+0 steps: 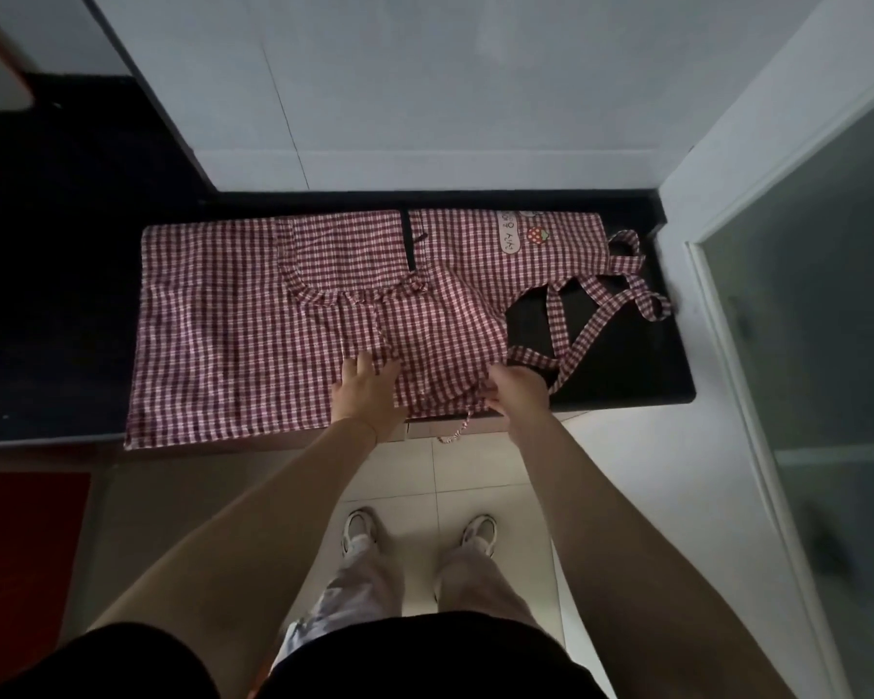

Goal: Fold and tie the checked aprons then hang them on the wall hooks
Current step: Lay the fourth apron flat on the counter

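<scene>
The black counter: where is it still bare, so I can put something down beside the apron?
The black counter is bare at its right end, between the straps and the white wall, and in a narrow strip behind the apron. The middle is crowded: the left hand presses the cloth and the right hand grips its near edge.

Person wore a black short-sleeved top (425,658), sleeves ending at the upper arms; forearms bare, no watch or rings seen. Light grey loose trousers (369,582), creased. White trainers (359,529) with darker panels, toes rounded.
</scene>
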The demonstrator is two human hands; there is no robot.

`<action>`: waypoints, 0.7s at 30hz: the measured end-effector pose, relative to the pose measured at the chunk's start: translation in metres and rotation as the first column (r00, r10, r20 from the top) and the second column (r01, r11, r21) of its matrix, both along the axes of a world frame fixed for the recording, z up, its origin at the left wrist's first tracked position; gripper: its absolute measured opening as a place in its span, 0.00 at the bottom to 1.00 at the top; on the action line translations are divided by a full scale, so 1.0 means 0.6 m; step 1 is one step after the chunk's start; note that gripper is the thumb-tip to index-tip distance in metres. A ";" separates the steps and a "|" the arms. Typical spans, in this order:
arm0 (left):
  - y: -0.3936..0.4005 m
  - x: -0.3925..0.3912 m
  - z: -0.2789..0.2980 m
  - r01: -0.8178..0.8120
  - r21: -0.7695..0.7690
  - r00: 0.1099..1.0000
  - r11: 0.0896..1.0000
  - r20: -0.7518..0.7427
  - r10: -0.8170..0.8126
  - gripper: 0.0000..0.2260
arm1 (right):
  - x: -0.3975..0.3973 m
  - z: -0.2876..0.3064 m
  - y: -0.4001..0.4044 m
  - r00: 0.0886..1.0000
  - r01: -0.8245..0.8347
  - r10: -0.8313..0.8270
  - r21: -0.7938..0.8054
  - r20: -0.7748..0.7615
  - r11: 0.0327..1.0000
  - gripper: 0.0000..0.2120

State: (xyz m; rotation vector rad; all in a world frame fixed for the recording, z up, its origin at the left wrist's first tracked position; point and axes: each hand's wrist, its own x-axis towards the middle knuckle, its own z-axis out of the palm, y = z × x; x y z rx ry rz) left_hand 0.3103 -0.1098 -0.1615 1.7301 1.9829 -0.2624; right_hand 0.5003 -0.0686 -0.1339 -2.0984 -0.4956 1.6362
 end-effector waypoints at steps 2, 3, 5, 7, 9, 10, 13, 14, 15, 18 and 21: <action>-0.001 0.001 0.000 0.000 -0.002 1.000 1.000 -0.004 0.000 0.31 | 0.009 0.002 0.002 0.997 0.049 -0.047 0.044 -0.055 0.998 0.06; -0.001 0.003 0.002 -0.001 -0.008 1.000 1.000 -0.001 0.001 0.31 | 0.012 0.009 0.001 0.993 0.050 -0.047 0.032 -0.106 0.998 0.07; -0.003 0.006 0.006 0.010 -0.025 1.000 1.000 0.007 -0.010 0.32 | 0.015 0.018 -0.009 0.989 -0.066 0.056 -0.066 -0.139 0.996 0.09; -0.004 0.007 0.014 0.034 -0.041 0.999 0.999 0.010 -0.033 0.32 | 0.012 0.023 -0.028 0.967 -0.242 0.222 -0.169 -0.127 0.956 0.15; -0.004 0.006 0.022 0.040 -0.042 0.999 0.998 0.022 -0.039 0.30 | 0.003 0.020 -0.039 0.955 -0.293 0.285 -0.135 -0.080 0.946 0.13; -0.004 0.005 0.025 0.041 -0.040 0.999 0.998 0.028 -0.039 0.29 | -0.002 0.019 -0.039 0.964 -0.265 0.260 -0.113 -0.063 0.958 0.09; -0.005 0.000 0.028 0.022 -0.027 0.999 0.999 0.038 -0.021 0.26 | -0.010 0.017 -0.029 0.977 -0.033 0.005 -0.128 -0.213 0.991 0.05; -0.007 -0.001 0.027 0.021 -0.023 0.999 1.000 0.041 -0.020 0.26 | -0.008 0.013 -0.026 0.951 0.064 -0.097 -0.120 -0.293 0.991 0.05; -0.007 -0.002 0.027 0.018 -0.018 0.999 1.000 0.046 -0.017 0.25 | -0.002 0.014 -0.022 0.915 0.155 -0.183 -0.105 -0.360 0.982 0.03; -0.007 -0.001 0.028 0.014 -0.012 0.999 1.000 0.053 -0.013 0.24 | 0.026 0.027 -0.024 0.825 0.284 -0.289 -0.086 -0.486 0.955 0.07; -0.008 0.001 0.024 0.002 -0.013 0.999 1.000 0.040 -0.002 0.24 | 0.066 0.030 -0.046 0.920 -0.122 0.074 -0.102 -0.385 0.987 0.10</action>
